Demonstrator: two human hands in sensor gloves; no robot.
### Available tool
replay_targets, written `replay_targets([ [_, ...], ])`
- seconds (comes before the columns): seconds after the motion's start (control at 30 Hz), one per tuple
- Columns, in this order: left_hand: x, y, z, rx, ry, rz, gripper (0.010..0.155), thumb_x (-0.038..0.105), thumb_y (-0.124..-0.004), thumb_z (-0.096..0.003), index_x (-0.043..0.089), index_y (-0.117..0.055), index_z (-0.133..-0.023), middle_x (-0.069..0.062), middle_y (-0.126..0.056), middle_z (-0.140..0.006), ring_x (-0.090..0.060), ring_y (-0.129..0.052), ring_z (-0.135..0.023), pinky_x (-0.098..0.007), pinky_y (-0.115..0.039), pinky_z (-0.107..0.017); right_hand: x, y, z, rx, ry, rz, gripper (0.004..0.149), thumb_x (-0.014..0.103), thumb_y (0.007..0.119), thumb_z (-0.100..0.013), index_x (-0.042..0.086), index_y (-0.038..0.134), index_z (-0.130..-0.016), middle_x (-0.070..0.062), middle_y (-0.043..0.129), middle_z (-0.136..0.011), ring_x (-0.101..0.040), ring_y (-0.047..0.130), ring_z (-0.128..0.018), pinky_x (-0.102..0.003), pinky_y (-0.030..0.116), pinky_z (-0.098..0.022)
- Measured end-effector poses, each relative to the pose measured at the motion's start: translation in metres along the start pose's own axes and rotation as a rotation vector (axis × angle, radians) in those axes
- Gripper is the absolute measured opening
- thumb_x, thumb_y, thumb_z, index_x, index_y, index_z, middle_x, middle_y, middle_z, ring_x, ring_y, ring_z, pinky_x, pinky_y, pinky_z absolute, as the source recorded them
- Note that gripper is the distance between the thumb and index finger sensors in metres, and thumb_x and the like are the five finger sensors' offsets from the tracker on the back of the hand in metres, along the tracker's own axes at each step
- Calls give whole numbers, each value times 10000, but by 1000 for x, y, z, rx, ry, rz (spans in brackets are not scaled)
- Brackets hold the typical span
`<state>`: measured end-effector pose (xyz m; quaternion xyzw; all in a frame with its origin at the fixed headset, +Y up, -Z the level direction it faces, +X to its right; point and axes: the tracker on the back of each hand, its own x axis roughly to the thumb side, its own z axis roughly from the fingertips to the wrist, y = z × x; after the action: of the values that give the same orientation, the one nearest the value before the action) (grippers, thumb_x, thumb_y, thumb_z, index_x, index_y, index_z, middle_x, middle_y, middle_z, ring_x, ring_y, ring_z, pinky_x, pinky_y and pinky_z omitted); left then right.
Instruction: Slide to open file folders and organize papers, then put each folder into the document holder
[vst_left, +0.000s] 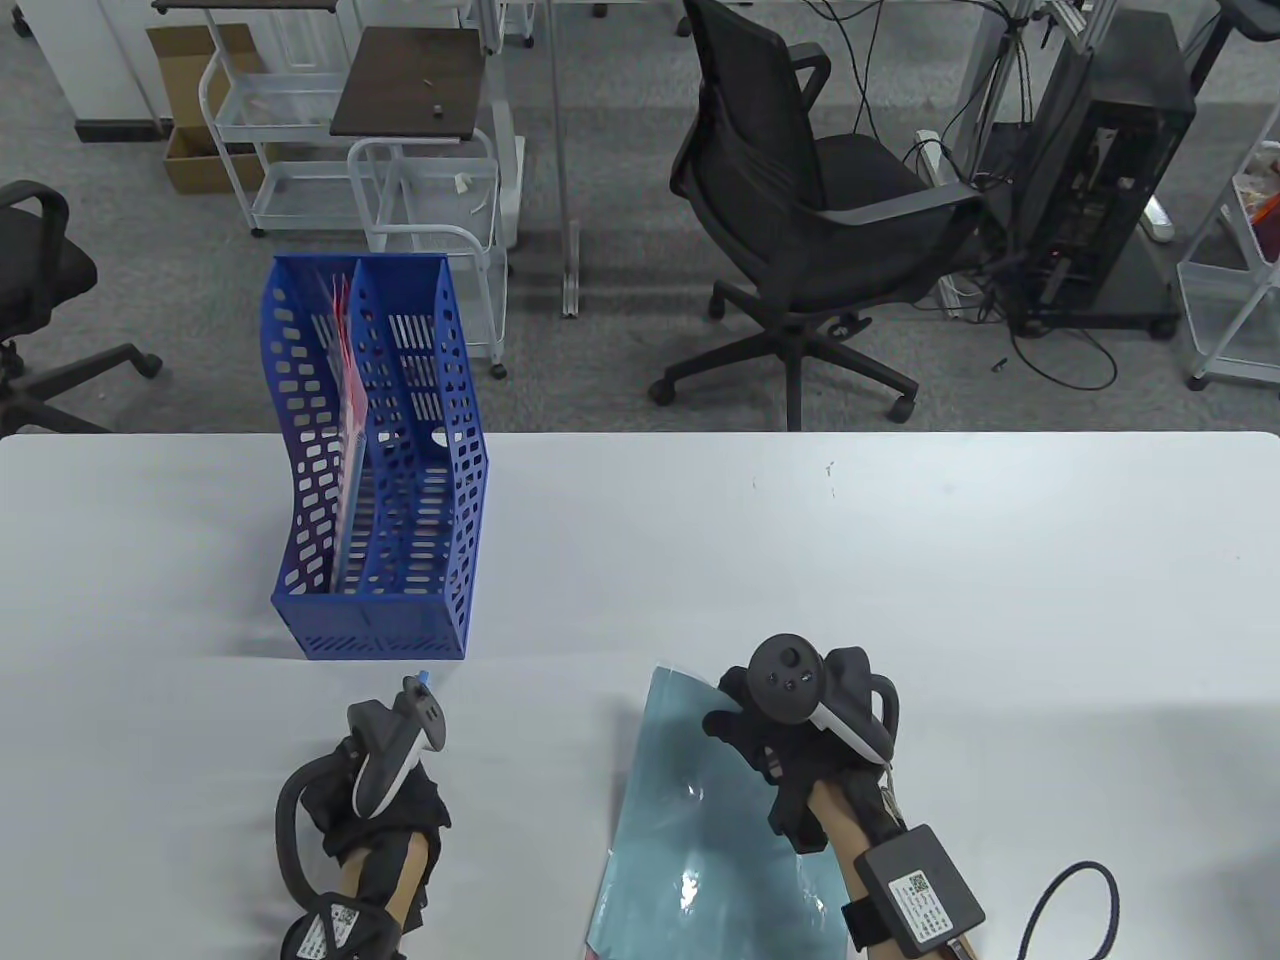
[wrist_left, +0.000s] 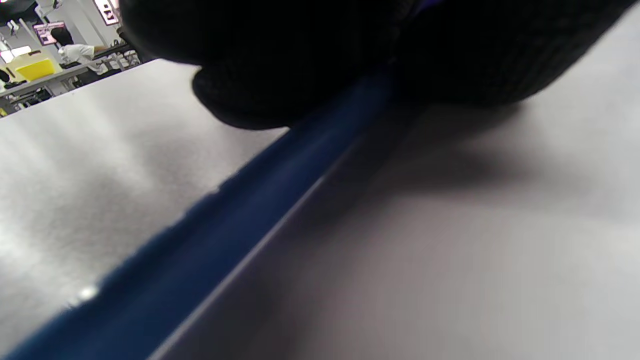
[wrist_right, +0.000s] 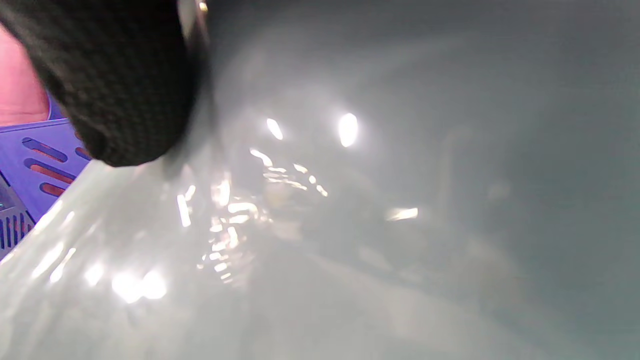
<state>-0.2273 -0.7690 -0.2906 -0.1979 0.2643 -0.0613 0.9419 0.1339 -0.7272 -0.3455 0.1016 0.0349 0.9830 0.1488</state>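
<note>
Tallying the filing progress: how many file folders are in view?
2: a translucent teal plastic folder flat on the table under the right hand, and a pink one standing in the blue perforated document holder. More may be hidden there.

Plastics, knit cloth and a matt tabletop

The teal folder (vst_left: 700, 840) is glossy, glare-streaked plastic; the blue document holder (vst_left: 385, 470) is perforated hard plastic; the gloves (wrist_right: 115, 80) are black knit; the white table (vst_left: 900, 560) looks smooth and matt.
</note>
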Motion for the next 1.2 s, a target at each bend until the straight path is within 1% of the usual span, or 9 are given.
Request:
replay_targets([
  [0.13,2,6,6,-112,-164,197,505,440,-872,-377,150,-928,-786,-75,-1006,-625,-232,-1042,-399,-407,-881,-341,3,3,1,14,-30,-6,441,498,911,-281,252,936,-647,51,1032,-445,-153,983,-292,-429,863,-460],
  [0.27,13,13,9,-303,-507,626,496,448,-846,-407,171,-912,-813,-67,-998,-654,-223,-1037,-416,-390,-881,-351,9,8,2,44,-87,-33,438,497,911,-282,258,935,-647,51,1030,-450,-157,982,-300,-432,859,-468],
  [0.37,22,25,6,-307,-691,967,493,440,-836,-418,180,-893,-834,-70,-991,-671,-228,-1035,-418,-390,-880,-349,17,9,5,68,-140,-60,432,492,912,-284,262,933,-650,47,1029,-459,-164,980,-314,-438,851,-484],
  [0.47,22,42,2,-204,-813,1264,493,435,-830,-421,187,-882,-844,-70,-983,-683,-225,-1033,-424,-393,-879,-351,25,7,8,109,-212,-96,422,481,910,-288,275,928,-656,48,1024,-480,-171,977,-345,-449,834,-516],
  [0.6,4,56,2,-92,-847,1480,494,454,-805,-435,210,-857,-861,-43,-971,-703,-197,-1040,-433,-375,-889,-355,33,3,12,147,-293,-174,403,461,914,-298,290,929,-663,40,1020,-508,-191,973,-378,-466,816,-539],
  [0.73,-22,60,1,-7,-753,1695,492,465,-796,-444,225,-845,-871,-28,-967,-714,-174,-1066,-409,-359,-908,-335,44,2,16,166,-346,-197,396,454,915,-300,295,933,-662,36,1021,-515,-197,972,-388,-472,810,-546],
  [0.9,-49,58,-4,124,-642,1769,491,473,-786,-455,236,-825,-884,-17,-955,-729,-162,-1068,-429,-351,-912,-348,56,1,22,179,-396,-190,390,451,916,-302,298,936,-660,36,1022,-517,-198,973,-391,-472,810,-548],
  [1.03,-62,56,-8,124,-589,1862,491,467,-783,-461,232,-817,-891,-24,-950,-736,-168,-1065,-440,-357,-908,-357,60,-1,24,185,-418,-191,389,452,915,-303,300,937,-660,37,1023,-518,-196,975,-391,-473,811,-549],
  [1.2,-66,52,-11,118,-558,1856,491,466,-781,-466,230,-816,-895,-23,-948,-740,-166,-1067,-442,-354,-910,-358,63,-2,26,190,-436,-212,387,452,915,-303,303,937,-660,38,1023,-522,-198,974,-397,-474,808,-551],
])
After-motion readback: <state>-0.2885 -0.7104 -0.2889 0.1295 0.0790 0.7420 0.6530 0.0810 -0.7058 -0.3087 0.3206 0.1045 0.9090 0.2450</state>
